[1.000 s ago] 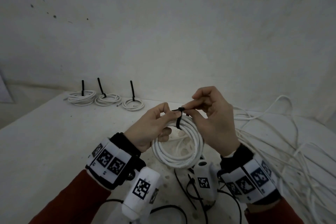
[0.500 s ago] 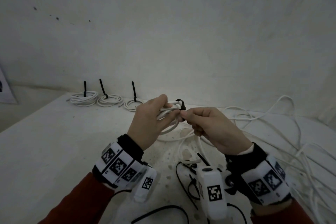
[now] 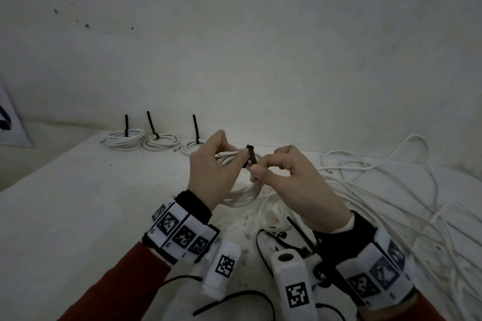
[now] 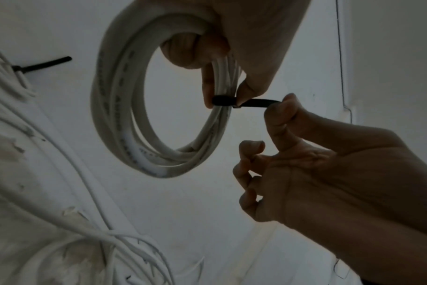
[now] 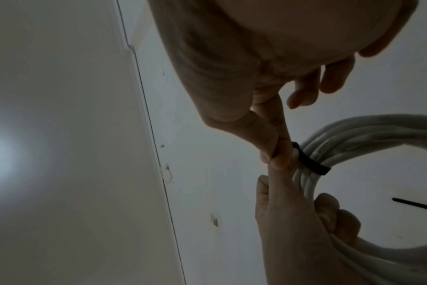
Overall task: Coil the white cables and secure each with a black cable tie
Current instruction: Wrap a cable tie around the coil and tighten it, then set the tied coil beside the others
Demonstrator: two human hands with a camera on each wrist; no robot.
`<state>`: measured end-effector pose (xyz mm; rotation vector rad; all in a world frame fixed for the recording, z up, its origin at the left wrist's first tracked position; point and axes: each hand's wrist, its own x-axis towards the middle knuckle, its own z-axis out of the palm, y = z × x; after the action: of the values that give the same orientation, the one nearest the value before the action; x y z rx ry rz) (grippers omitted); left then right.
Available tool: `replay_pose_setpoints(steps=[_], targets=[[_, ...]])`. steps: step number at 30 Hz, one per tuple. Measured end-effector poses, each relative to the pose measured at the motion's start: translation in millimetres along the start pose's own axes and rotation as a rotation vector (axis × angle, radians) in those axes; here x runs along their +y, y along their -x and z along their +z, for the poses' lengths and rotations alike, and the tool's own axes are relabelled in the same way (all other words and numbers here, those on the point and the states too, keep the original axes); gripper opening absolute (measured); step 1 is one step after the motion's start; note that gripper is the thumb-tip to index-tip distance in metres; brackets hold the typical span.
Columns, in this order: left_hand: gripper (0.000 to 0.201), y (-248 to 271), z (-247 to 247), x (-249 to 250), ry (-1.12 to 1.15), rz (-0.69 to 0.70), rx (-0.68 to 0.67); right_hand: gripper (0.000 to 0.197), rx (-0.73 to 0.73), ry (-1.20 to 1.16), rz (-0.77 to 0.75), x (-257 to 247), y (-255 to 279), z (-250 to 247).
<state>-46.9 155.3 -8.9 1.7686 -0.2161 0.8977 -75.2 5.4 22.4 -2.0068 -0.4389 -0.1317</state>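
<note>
Hands apart — tie tail longer.

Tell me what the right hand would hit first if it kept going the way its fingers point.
Most likely the left hand: the right hand points leftward along the tie it pinches, toward the coil and the left fingers gripping it. Depth is uncertain.

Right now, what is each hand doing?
Left hand: grips the white cable coil.
Right hand: pinches the black cable tie tail.
</note>
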Motion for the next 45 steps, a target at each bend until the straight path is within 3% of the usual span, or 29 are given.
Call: replay_pose_setpoints(steps=[6,10,12,15,17,21,23,26,28,30,36,41,43,45], targets=[[0.037,-4.8,0.0,-11.8,0.031,-0.104,-0.030,0.028,-0.005,0.065,0.048,5.9,-4.0,10.9],[0.040,-9.5,-2.2,-21.6,0.076,-0.221,-0.074,0.018,0.040,-0.010,0.161,11.2,-10.6,12.7],[0.040,-12.2,-3.7,-25.1,0.165,-0.357,-0.090,0.030,0.048,-0.063,0.201,12.9,-13.7,12.4],[0.040,-17.9,-6.2,-30.3,0.311,-0.553,-0.108,0.061,-0.144,-0.062,0.291,17.5,-15.2,10.4],[0.040,-21.1,-7.5,-32.6,0.395,-0.653,-0.135,0.048,-0.232,-0.144,0.341,20.7,-15.5,12.1],[0.024,-30.6,-7.6,-38.9,0.427,-0.709,-0.196,0.024,-0.145,-0.391,0.425,27.2,-34.5,17.1],[0.016,-40.2,-5.4,-45.0,0.433,-0.734,-0.218,0.021,-0.096,-0.466,0.478,31.7,-55.7,17.9],[0.019,-59.8,1.0,-61.6,0.410,-0.799,-0.234,0.032,-0.022,-0.506,0.523,40.5,-94.0,22.2],[0.019,-73.7,6.3,-74.2,0.386,-0.832,-0.246,0.021,0.011,-0.510,0.536,46.0,-118.6,27.3],[0.025,-87.7,13.8,-91.2,0.327,-0.844,-0.270,0.010,0.031,-0.504,0.556,50.9,-140.7,32.8],[0.014,-119.1,29.0,-138.3,0.010,-0.786,-0.386,0.021,0.103,-0.434,0.606,74.1,-197.5,54.2],[0.013,-131.2,26.4,-169.6,-0.360,-0.631,-0.459,0.005,-0.042,-0.325,0.599,99.2,-214.4,67.7],[0.020,-133.9,26.5,-176.8,-0.422,-0.599,-0.502,0.031,-0.035,-0.333,0.595,107.0,-219.7,72.6],[0.019,-135.0,27.0,-180.4,-0.453,-0.561,-0.577,0.032,0.012,-0.254,0.612,110.5,-221.8,72.0]])
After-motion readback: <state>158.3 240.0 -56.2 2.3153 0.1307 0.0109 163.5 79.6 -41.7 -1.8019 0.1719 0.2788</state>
